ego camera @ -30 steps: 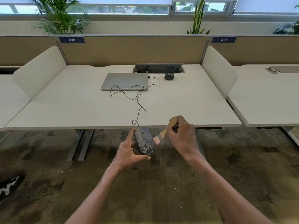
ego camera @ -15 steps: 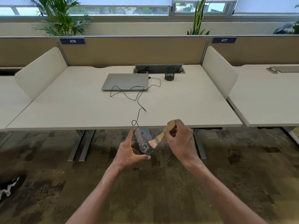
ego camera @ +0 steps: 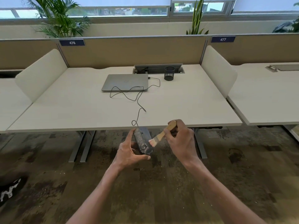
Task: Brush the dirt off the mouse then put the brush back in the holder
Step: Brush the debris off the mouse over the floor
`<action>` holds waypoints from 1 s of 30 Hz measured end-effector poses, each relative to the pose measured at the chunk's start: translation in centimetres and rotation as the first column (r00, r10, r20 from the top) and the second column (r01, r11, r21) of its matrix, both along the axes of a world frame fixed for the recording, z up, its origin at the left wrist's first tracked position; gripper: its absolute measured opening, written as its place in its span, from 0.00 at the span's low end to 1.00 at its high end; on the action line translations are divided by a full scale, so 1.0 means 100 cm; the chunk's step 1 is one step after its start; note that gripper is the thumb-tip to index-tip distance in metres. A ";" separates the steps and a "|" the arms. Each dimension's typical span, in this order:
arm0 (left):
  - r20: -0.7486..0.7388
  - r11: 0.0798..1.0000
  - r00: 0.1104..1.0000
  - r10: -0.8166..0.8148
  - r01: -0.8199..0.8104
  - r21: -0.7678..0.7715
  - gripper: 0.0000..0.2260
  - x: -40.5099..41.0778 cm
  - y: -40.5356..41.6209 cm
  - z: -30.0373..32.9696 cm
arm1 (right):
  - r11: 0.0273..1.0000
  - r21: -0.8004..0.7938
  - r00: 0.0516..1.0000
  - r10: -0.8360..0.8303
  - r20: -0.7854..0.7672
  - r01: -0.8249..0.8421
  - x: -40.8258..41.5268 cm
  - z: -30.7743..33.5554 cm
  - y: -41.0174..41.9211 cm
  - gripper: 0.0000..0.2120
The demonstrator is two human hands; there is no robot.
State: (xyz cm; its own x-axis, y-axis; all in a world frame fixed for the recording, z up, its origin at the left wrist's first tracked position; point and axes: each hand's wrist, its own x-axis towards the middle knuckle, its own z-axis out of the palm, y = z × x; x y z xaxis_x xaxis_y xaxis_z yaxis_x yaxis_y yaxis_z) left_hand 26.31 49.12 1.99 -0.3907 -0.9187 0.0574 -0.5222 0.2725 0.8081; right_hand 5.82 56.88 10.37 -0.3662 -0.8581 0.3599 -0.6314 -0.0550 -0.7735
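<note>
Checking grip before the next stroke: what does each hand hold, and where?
Left hand grips the mouse by its sides, off the desk. Right hand holds the brush by its wooden handle, bristles on the mouse.

Soft daylight from windows [ego camera: 119,11]; edges bowed, perhaps slightly blurred.
</note>
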 end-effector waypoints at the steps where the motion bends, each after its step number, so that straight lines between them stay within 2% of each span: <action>1: -0.003 1.000 1.000 0.003 -0.003 0.004 0.59 0.001 0.000 0.000 | 1.000 0.003 1.000 -0.008 -0.010 0.008 -0.002 0.000 0.000 0.09; 9: -0.008 1.000 1.000 0.024 -0.024 0.005 0.58 0.003 -0.006 -0.001 | 0.996 -0.062 0.998 0.059 -0.036 -0.061 0.002 0.007 0.007 0.10; 18: -0.035 0.999 0.999 0.035 -0.034 0.013 0.55 0.005 -0.008 0.003 | 0.985 -0.026 0.986 0.169 0.001 -0.169 0.006 -0.013 0.016 0.08; 30: -0.023 0.999 0.999 0.044 -0.044 0.011 0.56 0.006 -0.013 0.003 | 0.996 -0.086 0.999 0.041 0.035 -0.038 -0.003 -0.018 0.015 0.09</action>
